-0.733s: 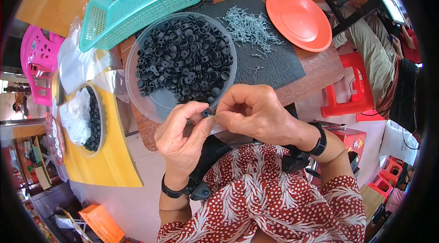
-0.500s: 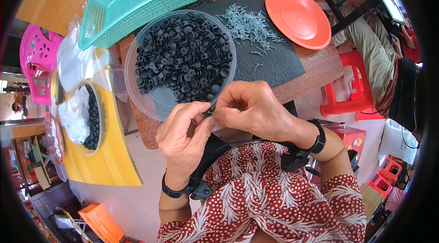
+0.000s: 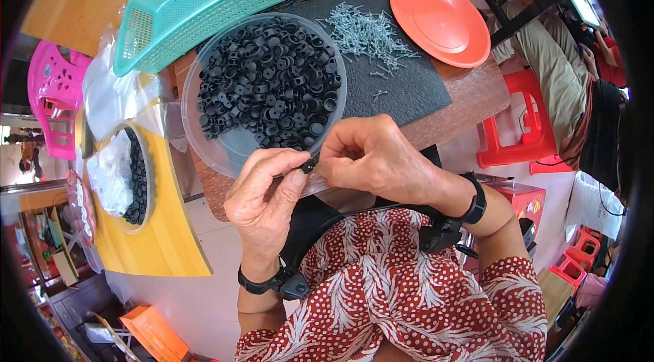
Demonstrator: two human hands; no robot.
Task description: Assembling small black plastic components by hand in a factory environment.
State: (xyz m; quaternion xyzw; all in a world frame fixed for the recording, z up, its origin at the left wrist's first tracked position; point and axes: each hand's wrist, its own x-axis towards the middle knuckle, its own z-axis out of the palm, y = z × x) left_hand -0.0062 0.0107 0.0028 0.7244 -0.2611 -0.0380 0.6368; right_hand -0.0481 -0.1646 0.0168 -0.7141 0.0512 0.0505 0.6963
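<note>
Between its thumb and forefinger my left hand [image 3: 262,191] pinches a small black plastic cap [image 3: 308,166]. My right hand [image 3: 378,161] is closed in a pinch against the cap's right side, and its fingers hide whatever they hold. Both hands are just past the near rim of a clear round tub [image 3: 235,149], above the table's front edge. Many similar black plastic caps [image 3: 272,76] fill most of the tub. To the right of it, a pile of silver screws [image 3: 368,35] lies on a dark mat [image 3: 419,93], with a few strays nearer me.
A red-orange plate [image 3: 439,21] rests at the mat's far right. A green basket [image 3: 180,41] stands behind the tub. On a yellow board [image 3: 170,239] at left is another container of black pieces [image 3: 139,178]. A red stool [image 3: 521,147] and a seated person [image 3: 555,55] are at right.
My left hand has shifted slightly left, and its fingertips are further from the right hand's. The black cap shows more plainly now. My right hand has barely moved.
</note>
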